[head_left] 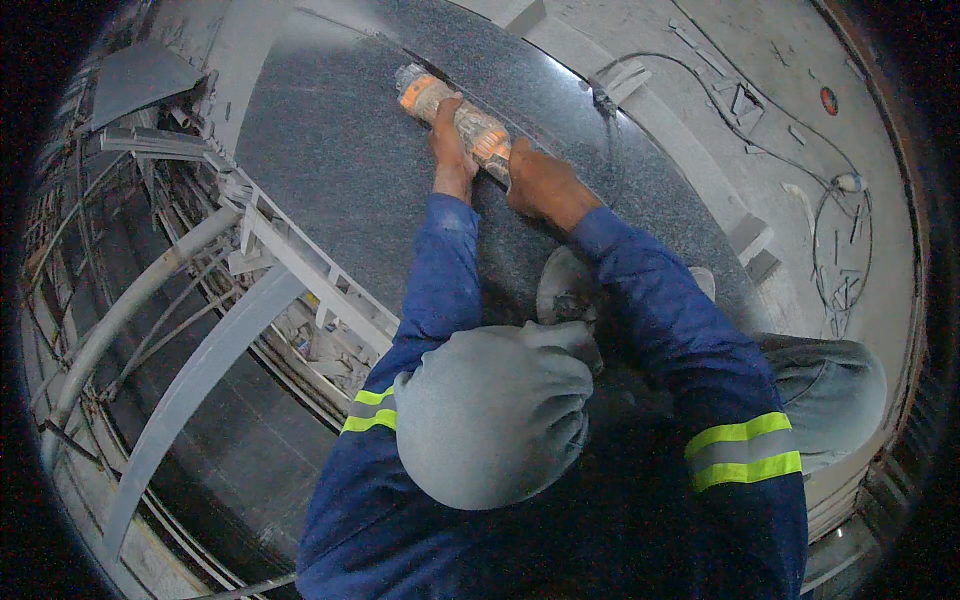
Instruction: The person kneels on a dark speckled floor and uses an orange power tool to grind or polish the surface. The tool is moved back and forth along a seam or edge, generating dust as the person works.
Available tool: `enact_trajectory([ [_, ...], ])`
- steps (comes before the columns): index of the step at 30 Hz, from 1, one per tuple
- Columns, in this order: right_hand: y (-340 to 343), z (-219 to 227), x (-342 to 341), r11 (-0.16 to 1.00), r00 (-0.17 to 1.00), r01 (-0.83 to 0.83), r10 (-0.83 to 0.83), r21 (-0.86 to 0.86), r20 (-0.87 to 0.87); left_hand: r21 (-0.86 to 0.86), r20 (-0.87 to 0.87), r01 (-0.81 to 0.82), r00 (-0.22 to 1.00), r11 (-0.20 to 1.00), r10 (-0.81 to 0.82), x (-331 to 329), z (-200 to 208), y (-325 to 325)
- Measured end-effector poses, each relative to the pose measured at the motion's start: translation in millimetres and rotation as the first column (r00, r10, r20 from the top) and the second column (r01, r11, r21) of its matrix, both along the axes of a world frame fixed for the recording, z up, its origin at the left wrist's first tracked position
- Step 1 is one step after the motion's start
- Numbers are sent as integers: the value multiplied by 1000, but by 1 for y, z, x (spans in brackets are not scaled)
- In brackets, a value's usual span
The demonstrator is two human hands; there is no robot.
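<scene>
A dust-coated orange power tool (482, 135), shaped like an angle grinder, lies low along a dark line on the speckled grey stone slab (330, 150). My left hand (452, 150) wraps round the middle of its body. Behind it, my right hand (545, 185) grips the near end, with its fingers partly hidden. The tool's head points to the far left, and any disc is hidden or too blurred to make out. Both arms reach forward in blue sleeves, and my bent knee (495, 415) and a dusty shoe (565, 285) are on the slab's near side.
Pale stone strips (690, 165) border the slab at right. A dark cable (690, 70) curls over the dusty floor past offcuts and a small red disc (828, 100). Metal frames and a curved pipe (140, 300) crowd the left, with a grey panel (145, 82) at the far left.
</scene>
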State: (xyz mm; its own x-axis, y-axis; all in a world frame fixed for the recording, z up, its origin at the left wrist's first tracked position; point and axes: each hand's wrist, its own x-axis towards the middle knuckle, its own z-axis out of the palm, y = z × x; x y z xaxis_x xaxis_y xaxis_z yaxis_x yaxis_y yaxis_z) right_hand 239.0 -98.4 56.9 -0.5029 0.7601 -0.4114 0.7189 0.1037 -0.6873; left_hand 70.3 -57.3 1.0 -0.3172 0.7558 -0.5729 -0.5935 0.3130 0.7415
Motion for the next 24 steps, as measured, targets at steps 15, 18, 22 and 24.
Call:
enact_trajectory([
  [15,26,-2,-14,1000,994,-25,25,0,-105,-35,-25,49,998,998,-50,-18,-6,23],
  [18,10,4,-1,1000,996,-20,22,21,-90,-11,13,18,1000,1000,-18,-6,-1,8],
  [22,0,5,1,998,999,41,-40,-42,20,-47,-2,-22,1000,999,22,7,5,-1],
  [24,1,-1,1,999,1000,4,-3,-33,19,-19,17,5,1000,1000,-5,5,0,1],
])
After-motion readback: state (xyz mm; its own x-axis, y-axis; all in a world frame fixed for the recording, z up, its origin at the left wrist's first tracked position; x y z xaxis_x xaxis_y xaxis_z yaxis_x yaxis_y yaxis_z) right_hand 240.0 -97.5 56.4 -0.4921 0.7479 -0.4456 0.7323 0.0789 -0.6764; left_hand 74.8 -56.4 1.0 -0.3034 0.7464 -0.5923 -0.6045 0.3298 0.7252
